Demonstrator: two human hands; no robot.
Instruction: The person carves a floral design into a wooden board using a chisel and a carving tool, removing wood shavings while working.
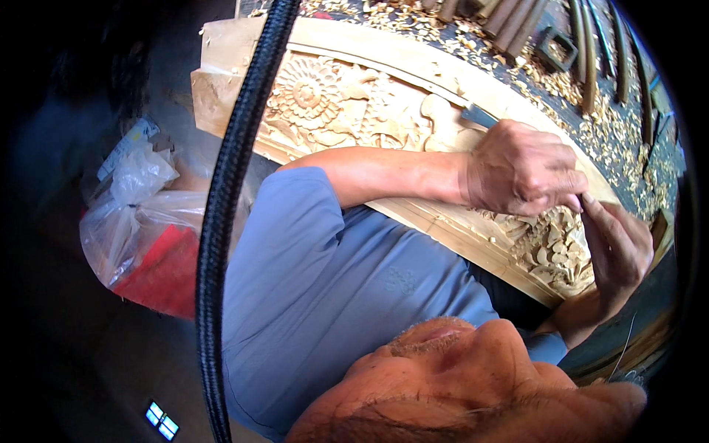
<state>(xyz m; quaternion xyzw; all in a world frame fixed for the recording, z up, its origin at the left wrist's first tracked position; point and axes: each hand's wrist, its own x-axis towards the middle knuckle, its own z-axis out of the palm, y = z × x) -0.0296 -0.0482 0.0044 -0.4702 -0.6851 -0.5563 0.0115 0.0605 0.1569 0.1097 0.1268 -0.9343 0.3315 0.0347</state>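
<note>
A long pale wooden panel (229, 44) lies across in front of me, carved in relief with a round flower (305, 92) toward its left and leafy forms (557, 255) toward its right. My left hand (524, 168) is closed in a fist round a chisel, and the flat metal blade (480, 116) sticks out past the knuckles onto the panel's smoother middle. Close beside it, my right hand (620, 240) has its fingers closed at the other end of the chisel, touching the left hand. Both hands hide most of the tool.
Wood shavings (613, 140) cover the dark bench beyond the panel. Several long-handled tools (587, 59) and a dark square metal piece (555, 50) lie there. A clear plastic bag (140, 221) with something red stands at left. A black braided cable (229, 184) crosses the view.
</note>
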